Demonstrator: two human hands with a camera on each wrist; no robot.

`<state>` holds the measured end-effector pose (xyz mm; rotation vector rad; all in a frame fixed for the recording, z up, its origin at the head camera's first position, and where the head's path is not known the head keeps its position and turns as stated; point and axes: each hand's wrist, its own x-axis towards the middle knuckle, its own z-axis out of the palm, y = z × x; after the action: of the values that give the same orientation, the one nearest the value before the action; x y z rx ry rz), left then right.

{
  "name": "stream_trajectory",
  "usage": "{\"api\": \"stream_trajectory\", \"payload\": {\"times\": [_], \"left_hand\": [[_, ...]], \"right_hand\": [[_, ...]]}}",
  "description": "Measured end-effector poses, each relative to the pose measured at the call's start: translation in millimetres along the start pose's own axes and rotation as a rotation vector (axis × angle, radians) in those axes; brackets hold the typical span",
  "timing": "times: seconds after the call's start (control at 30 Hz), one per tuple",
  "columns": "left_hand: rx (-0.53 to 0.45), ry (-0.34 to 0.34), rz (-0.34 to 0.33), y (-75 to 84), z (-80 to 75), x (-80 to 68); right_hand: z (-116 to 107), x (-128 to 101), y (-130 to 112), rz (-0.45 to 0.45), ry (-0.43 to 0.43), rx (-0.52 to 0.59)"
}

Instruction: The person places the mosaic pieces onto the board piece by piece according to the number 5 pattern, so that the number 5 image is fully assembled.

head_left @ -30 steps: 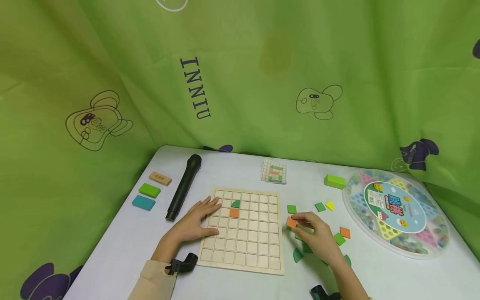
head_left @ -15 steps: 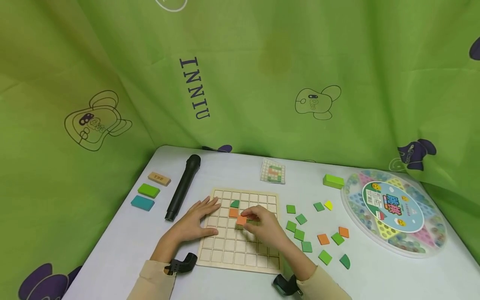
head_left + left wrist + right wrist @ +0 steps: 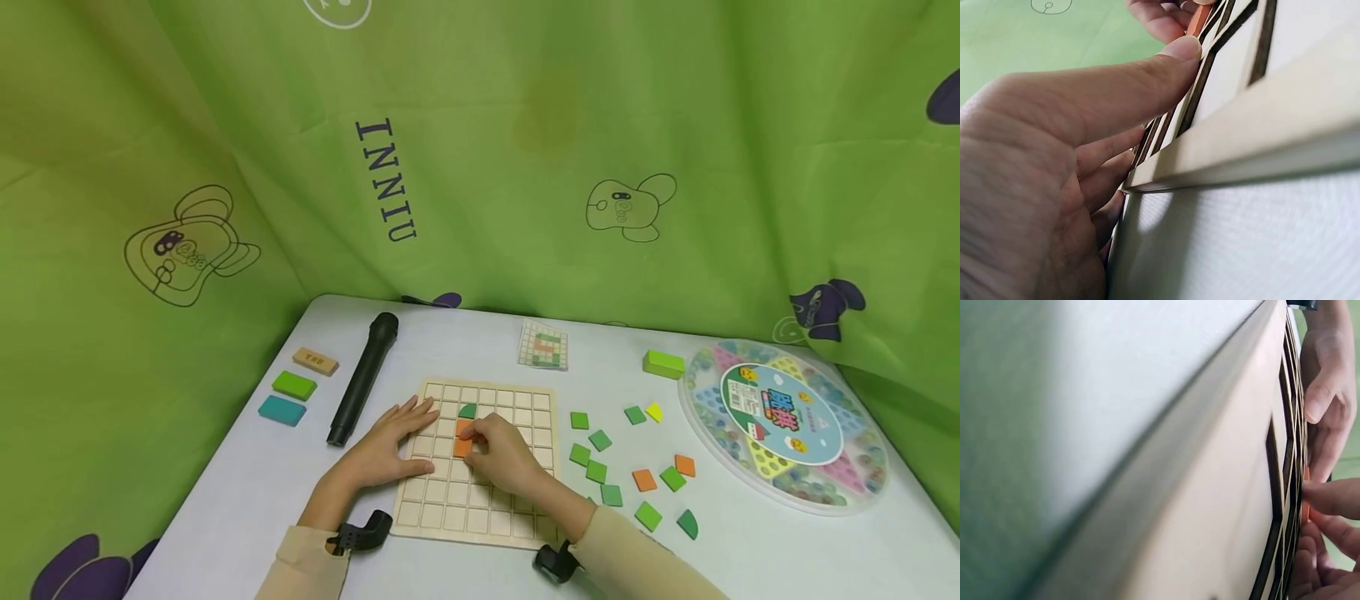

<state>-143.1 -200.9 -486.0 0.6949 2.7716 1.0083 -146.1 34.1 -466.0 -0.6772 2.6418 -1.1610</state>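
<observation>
The left hand (image 3: pixel 386 450) lay flat on the left edge of the wooden grid board (image 3: pixel 480 508), fingers straight and slightly spread, thumb resting on the board's cells. The right hand (image 3: pixel 506 454) reached over the middle of the board, its fingers pinching an orange square tile (image 3: pixel 462 447) down at a cell. That tile sat directly on the near side of another orange tile (image 3: pixel 464 428), which lay just below a green quarter-round piece (image 3: pixel 468 411) in the far rows. Loose green and orange tiles (image 3: pixel 600 467) lay scattered on the worktop (image 3: pixel 247 492) right of the board. A black microphone (image 3: pixel 363 377) lay left of the board, a round marble game box (image 3: pixel 783 421) at far right.
</observation>
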Motion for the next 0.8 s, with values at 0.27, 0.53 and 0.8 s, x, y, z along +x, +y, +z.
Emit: {"api": "stream_trajectory", "payload": {"times": [0.27, 0.53, 0.8], "left_hand": [[-0.007, -0.008, -0.009, 2.0, -2.3, -0.4], [-0.014, 0.0, -0.01, 2.3, -1.6, -0.6], [-0.009, 0.002, 0.0, 0.9, -0.2, 0.8]], "right_hand": [[-2, -1, 0, -0.009, -0.024, -0.023], [-18, -17, 1, 0.021, 0.007, 0.057], [-55, -51, 25, 0.045, 0.133, 0.14]]}}
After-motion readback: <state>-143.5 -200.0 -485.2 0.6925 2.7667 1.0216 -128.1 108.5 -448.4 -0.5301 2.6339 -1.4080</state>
